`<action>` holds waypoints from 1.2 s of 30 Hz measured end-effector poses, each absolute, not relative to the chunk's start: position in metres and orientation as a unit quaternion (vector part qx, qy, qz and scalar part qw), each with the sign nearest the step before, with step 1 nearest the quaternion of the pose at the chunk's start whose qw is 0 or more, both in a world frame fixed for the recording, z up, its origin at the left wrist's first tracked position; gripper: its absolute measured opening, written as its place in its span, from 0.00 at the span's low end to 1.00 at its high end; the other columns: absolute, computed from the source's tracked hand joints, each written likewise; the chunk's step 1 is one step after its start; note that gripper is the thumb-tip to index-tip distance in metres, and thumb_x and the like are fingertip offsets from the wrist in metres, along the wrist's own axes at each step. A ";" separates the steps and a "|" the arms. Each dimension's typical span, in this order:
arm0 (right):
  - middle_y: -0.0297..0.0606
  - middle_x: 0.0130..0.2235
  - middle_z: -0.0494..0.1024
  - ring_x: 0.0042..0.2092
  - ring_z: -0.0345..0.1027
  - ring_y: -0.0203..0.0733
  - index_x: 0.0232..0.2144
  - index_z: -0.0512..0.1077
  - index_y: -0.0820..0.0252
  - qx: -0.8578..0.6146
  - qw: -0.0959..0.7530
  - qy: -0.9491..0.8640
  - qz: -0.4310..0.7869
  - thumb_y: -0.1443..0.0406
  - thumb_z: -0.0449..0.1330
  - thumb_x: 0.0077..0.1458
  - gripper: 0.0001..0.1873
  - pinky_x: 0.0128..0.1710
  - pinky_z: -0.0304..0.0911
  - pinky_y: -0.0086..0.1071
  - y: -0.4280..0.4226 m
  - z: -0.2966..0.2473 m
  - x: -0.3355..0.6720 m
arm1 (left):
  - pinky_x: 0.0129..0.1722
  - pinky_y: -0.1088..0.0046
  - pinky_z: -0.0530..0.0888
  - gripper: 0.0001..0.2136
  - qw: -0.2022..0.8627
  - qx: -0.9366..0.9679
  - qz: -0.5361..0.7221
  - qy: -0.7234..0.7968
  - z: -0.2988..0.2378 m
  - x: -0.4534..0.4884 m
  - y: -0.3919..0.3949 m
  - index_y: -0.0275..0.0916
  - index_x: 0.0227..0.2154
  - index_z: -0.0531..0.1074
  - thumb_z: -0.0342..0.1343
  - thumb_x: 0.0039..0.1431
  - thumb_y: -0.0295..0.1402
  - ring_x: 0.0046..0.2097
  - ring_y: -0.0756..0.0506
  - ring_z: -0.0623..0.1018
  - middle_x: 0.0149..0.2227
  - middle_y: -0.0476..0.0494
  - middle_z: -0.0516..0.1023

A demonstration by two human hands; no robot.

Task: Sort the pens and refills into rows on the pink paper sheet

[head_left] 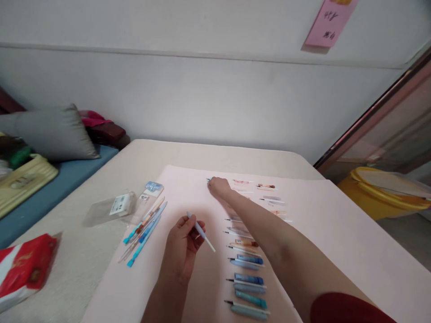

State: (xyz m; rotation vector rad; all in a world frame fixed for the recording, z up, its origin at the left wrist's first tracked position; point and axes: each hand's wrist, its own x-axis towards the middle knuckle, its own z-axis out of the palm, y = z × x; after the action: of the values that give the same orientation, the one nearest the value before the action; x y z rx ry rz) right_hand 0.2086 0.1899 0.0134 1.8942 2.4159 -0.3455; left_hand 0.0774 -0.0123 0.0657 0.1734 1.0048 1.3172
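My left hand (185, 235) pinches a pale lavender pen barrel (197, 225) over the middle of the pink sheet. A thin white rod, like a refill, sticks out of the barrel's lower right end. At the sheet's far side, my right hand (219, 186) is closed, with a small dark and blue tip showing just left of its fingers. What those fingers hold is mostly hidden. Under and beside my right forearm lie rows of pen parts: refills with dark tips, a blue barrel (249, 279), a teal piece (251, 298) and an orange-brown piece (249, 242).
Several assembled-looking pens (148, 233) lie on the left of the pink sheet (319, 233). Beside them are a clear plastic sleeve (101, 215) and a red packet (28, 264). A wall stands behind the table; a yellow bin (380, 193) is at the right.
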 end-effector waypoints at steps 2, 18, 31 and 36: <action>0.48 0.48 0.71 0.49 0.64 0.47 0.42 0.70 0.66 0.610 -0.007 0.782 -0.128 0.64 0.54 0.58 0.13 0.47 0.59 0.40 0.183 0.022 0.210 | 0.21 0.81 0.71 0.04 0.676 0.078 0.584 0.444 0.065 0.078 -0.012 0.35 0.27 0.66 0.57 0.51 0.26 0.24 0.52 0.74 0.25 0.44 0.75; 0.38 0.22 0.75 0.18 0.63 0.31 0.30 0.69 0.66 0.434 -0.359 0.314 -0.765 0.49 0.54 0.51 0.23 0.17 0.48 0.24 -0.056 0.053 0.245 | 0.25 0.75 0.72 0.08 0.680 0.179 0.578 0.414 0.060 0.102 -0.029 0.35 0.29 0.67 0.61 0.48 0.31 0.28 0.50 0.74 0.28 0.43 0.75; 0.34 0.15 0.72 0.13 0.55 0.27 0.24 0.71 0.65 0.452 -0.358 0.352 -0.737 0.62 0.58 0.45 0.09 0.14 0.42 0.23 -0.067 0.054 0.246 | 0.28 0.79 0.72 0.07 0.638 0.178 0.604 0.444 0.058 0.096 -0.029 0.35 0.28 0.68 0.61 0.47 0.30 0.29 0.52 0.75 0.28 0.46 0.75; 0.33 0.14 0.71 0.13 0.55 0.28 0.23 0.71 0.65 0.460 -0.343 0.379 -0.726 0.63 0.58 0.45 0.08 0.14 0.43 0.23 -0.071 0.055 0.252 | 0.26 0.80 0.74 0.03 0.622 0.109 0.632 0.449 0.055 0.084 -0.024 0.34 0.26 0.68 0.58 0.51 0.25 0.29 0.52 0.76 0.27 0.45 0.75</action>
State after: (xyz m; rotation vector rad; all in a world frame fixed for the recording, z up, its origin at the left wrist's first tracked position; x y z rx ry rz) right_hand 0.2522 -0.0708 0.0551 1.8829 1.5521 -2.9681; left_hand 0.0840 -0.0238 0.0549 0.2505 1.0322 1.4524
